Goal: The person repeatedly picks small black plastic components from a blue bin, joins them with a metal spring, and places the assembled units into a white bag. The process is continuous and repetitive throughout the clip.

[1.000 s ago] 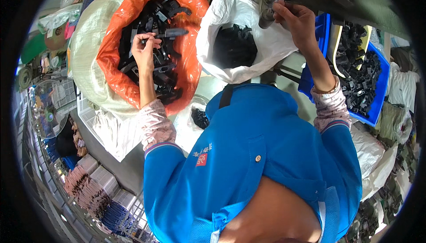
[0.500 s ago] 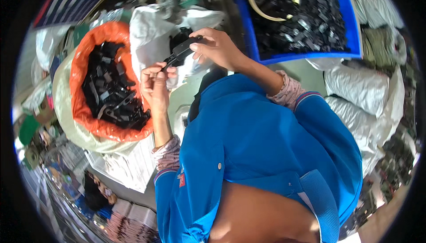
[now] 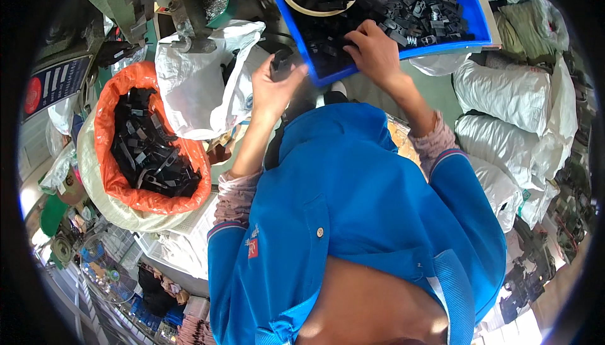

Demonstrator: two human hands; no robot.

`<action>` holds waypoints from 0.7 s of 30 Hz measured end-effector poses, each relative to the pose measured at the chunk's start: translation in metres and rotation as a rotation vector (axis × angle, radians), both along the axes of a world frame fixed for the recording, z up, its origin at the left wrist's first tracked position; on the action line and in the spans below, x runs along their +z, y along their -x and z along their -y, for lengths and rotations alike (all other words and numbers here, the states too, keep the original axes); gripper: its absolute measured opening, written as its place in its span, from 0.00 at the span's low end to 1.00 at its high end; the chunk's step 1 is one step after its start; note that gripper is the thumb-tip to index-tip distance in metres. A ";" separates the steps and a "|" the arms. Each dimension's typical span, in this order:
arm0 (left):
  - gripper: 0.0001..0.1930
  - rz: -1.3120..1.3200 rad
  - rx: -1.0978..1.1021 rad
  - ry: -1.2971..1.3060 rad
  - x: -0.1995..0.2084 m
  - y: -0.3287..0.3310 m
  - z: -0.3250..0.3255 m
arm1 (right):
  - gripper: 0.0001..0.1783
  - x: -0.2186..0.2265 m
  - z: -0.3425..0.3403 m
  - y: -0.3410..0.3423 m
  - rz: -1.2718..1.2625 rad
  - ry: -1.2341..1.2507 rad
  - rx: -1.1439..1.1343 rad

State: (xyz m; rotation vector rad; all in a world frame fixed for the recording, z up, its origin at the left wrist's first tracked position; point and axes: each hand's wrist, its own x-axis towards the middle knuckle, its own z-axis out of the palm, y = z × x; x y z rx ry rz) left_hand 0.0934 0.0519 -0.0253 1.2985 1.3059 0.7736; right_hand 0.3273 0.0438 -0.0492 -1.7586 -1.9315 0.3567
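Observation:
In my left hand (image 3: pixel 268 96) is a black plastic part (image 3: pixel 281 66), gripped between thumb and fingers just left of the blue bin (image 3: pixel 313 71). My right hand (image 3: pixel 377 58) is over the bin's near left portion, fingers bent downward and thumb apart from them. Its fingertips are at the small black plastic pieces (image 3: pixel 413 5) in the bin, and I see nothing held between them. A round cream-rimmed container (image 3: pixel 307 11) with black pieces in it sits inside the bin's left side.
At the left stands a sack with an orange liner (image 3: pixel 113 175), full of black parts. Beside it is a white plastic bag (image 3: pixel 189 86). A green bowl (image 3: pixel 225 14) of small metal pieces lies farther back. Stuffed white sacks (image 3: pixel 501 96) are piled at the right.
Both hands were together on a long black part. Now my right hand has let go and moved right into the bin; my left hand has moved right and up, holding a black part.

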 end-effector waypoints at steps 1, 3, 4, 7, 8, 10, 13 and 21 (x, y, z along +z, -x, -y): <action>0.07 0.043 0.032 0.073 -0.003 -0.005 -0.004 | 0.07 -0.009 -0.008 -0.006 0.153 0.000 0.044; 0.07 0.254 0.105 0.202 -0.008 -0.019 -0.011 | 0.07 -0.015 -0.020 -0.010 0.349 0.004 0.116; 0.07 0.360 0.140 0.267 -0.010 -0.023 -0.014 | 0.07 -0.016 -0.023 -0.011 0.393 0.010 0.137; 0.15 0.388 0.117 0.218 -0.008 -0.033 -0.013 | 0.10 -0.001 -0.017 -0.012 0.148 0.040 0.101; 0.17 0.415 0.122 0.210 -0.006 -0.037 -0.012 | 0.11 0.007 -0.012 -0.013 0.005 0.051 0.071; 0.20 0.445 -0.007 0.209 -0.011 -0.038 -0.007 | 0.14 0.014 0.004 -0.008 -0.350 0.173 0.096; 0.19 0.459 -0.134 0.209 -0.015 -0.036 -0.005 | 0.11 0.005 0.027 0.007 -0.711 0.201 0.136; 0.16 0.550 -0.009 0.256 -0.006 -0.031 -0.009 | 0.07 0.008 -0.018 -0.055 0.114 0.069 -0.048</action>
